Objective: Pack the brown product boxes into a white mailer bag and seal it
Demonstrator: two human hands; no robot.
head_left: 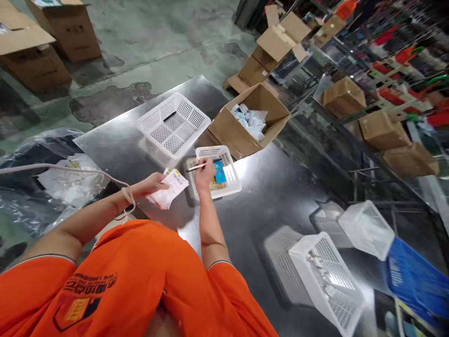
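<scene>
My left hand (153,183) is closed on a stack of white packets with barcode labels (169,188), held just above the steel table (115,140). My right hand (204,174) pinches a thin pen-like stick (195,166) over a small white perforated basket (231,180). That basket holds a blue card (220,172) and yellowish printed pieces. My orange shirt fills the bottom of the view.
A larger white basket (174,124) lies behind, beside an open cardboard box (245,119) of white packets. More white baskets (328,276) and a blue crate (417,281) stand at right. Cardboard boxes and plastic bags sit on the floor around.
</scene>
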